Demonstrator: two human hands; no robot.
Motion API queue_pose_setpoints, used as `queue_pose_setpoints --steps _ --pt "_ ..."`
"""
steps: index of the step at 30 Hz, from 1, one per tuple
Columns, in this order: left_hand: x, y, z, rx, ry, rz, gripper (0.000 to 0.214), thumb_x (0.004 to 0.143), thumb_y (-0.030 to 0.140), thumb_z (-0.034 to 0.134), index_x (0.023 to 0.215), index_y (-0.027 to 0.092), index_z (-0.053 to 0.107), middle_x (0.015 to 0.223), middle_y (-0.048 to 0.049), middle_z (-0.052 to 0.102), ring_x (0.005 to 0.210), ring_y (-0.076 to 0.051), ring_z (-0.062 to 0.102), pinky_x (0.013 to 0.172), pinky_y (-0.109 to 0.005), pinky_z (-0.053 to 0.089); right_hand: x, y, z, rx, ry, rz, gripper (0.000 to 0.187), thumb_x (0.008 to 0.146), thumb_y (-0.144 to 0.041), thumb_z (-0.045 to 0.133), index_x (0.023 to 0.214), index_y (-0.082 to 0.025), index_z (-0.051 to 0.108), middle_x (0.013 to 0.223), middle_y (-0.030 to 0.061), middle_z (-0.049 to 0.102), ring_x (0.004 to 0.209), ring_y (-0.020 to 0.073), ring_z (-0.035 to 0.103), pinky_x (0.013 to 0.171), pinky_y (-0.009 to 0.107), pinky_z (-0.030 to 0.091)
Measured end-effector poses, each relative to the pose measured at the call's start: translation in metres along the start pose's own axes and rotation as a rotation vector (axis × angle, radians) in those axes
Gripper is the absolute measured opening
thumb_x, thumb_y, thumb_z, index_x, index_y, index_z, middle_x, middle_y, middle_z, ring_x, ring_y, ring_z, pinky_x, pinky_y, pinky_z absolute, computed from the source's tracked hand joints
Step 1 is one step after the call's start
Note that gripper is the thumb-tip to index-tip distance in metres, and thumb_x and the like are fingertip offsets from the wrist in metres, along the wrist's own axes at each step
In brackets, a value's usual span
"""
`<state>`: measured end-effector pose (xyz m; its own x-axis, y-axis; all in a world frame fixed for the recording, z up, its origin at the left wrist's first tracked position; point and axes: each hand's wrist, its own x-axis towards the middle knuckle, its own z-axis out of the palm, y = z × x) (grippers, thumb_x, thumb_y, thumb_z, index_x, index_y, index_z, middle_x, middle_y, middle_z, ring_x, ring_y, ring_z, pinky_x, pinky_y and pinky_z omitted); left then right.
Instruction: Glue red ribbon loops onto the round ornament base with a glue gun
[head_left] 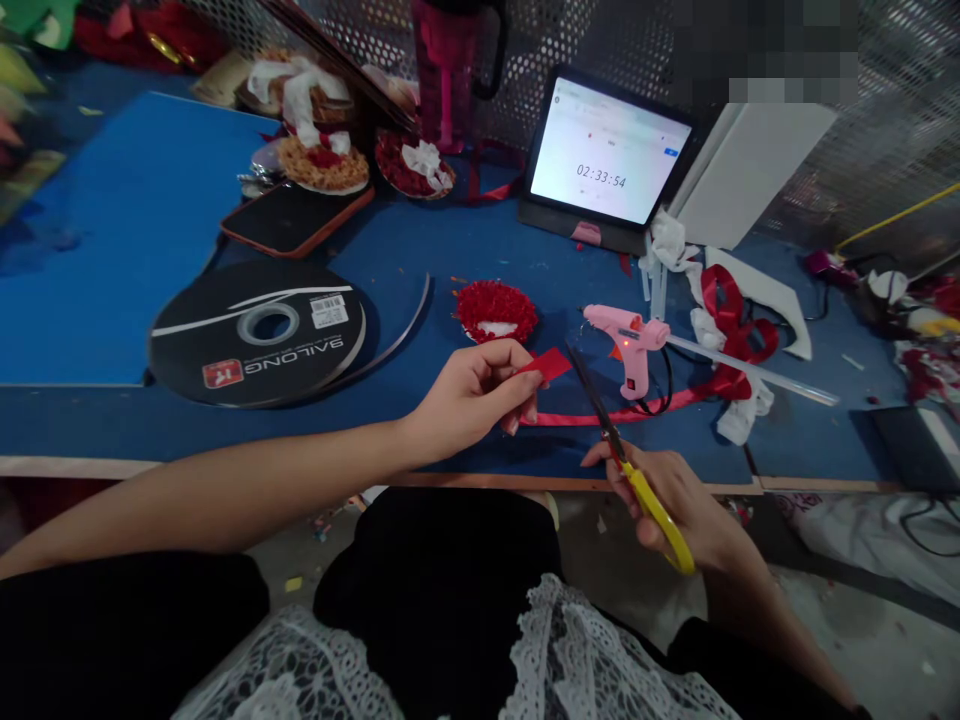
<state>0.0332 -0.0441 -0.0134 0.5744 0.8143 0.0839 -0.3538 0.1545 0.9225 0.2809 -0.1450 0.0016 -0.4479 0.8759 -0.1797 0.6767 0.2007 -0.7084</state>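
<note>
My left hand [480,395] pinches a short end of red ribbon [551,366] between thumb and fingers. A longer strip of red ribbon [637,412] runs from below that hand across the table to the right. In my right hand [667,495] are scissors with yellow handles [656,515]; their dark blades point up and left, close to the ribbon's end. Whether the blades are parted is hard to tell. Just beyond my left hand lies a round red fuzzy piece [496,308] with a pale patch. A pink glue gun [628,340] with a clear stick rests right of it.
A large black ribbon spool [259,335] lies at left, beside a phone [296,215] and a blue sheet [142,240]. Behind stand a tablet [611,150] and a pink tumbler [450,70]. Decorated round pieces [324,165] sit at the back. Crumpled white scraps [746,412] lie at right.
</note>
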Motion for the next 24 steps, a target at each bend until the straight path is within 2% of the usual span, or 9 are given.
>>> queue_pose_setpoints --steps 4,11,17,24 --pt "0.0 0.001 0.0 -0.008 0.03 -0.002 0.024 0.085 0.028 0.066 0.072 0.015 0.051 0.056 0.0027 0.061 0.042 -0.002 0.051 0.041 -0.01 0.041 0.0 -0.004 0.001 -0.041 -0.021 -0.002 0.088 0.076 -0.089 0.03 0.117 -0.015 0.054 0.073 0.0014 0.055 0.055 0.0143 0.051 0.054 0.026 0.037" --pt "0.0 0.0 -0.001 -0.011 -0.011 0.004 0.022 0.085 0.03 0.066 0.074 0.016 0.052 0.056 0.0034 0.06 0.042 -0.002 0.051 0.04 -0.011 0.041 0.007 -0.005 0.003 -0.144 -0.041 -0.014 0.088 0.077 -0.089 0.025 0.11 -0.014 0.055 0.066 0.0 0.054 0.053 0.0144 0.048 0.054 0.027 0.034" --pt "-0.001 0.0 -0.001 0.02 -0.024 0.001 0.026 0.084 0.035 0.068 0.074 0.016 0.052 0.056 0.0029 0.06 0.042 -0.003 0.051 0.04 -0.012 0.041 0.011 -0.002 0.004 -0.132 -0.056 -0.017 0.085 0.074 -0.09 0.022 0.102 -0.017 0.055 0.068 0.0005 0.057 0.052 0.0132 0.044 0.055 0.028 0.031" --pt "-0.001 0.001 -0.001 0.012 -0.023 -0.009 0.025 0.084 0.033 0.067 0.072 0.016 0.052 0.056 0.0025 0.061 0.041 -0.003 0.051 0.04 -0.012 0.041 0.015 -0.001 0.005 -0.074 -0.066 0.01 0.081 0.074 -0.091 0.017 0.087 -0.02 0.052 0.067 0.0013 0.058 0.051 0.0131 0.045 0.055 0.028 0.032"
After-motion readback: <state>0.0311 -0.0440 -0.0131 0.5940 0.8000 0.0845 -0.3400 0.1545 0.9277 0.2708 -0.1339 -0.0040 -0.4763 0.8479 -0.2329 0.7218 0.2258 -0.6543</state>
